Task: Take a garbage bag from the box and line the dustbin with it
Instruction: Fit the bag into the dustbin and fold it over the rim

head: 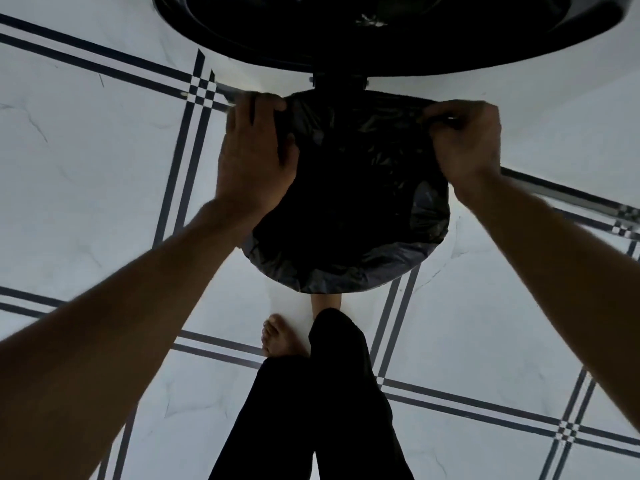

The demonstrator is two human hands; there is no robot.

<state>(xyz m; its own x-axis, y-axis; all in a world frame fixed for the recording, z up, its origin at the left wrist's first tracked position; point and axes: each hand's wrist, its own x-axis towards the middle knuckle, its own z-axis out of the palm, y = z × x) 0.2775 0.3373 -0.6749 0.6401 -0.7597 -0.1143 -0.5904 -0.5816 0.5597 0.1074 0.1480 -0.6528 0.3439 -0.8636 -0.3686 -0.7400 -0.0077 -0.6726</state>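
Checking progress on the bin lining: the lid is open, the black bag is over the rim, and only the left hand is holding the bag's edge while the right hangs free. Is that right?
Not quite. In the head view both hands grip the bag: the left hand at the rim's far left and the right hand at its far right. The lid is open, and the bag is over the rim.

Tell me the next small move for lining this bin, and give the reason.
Probably pull the bag's far edge down over the rim by the hinge. The garbage bag already folds over the dustbin rim on the near side, while the left hand and right hand grip bunched plastic at the far corners beneath the raised lid.
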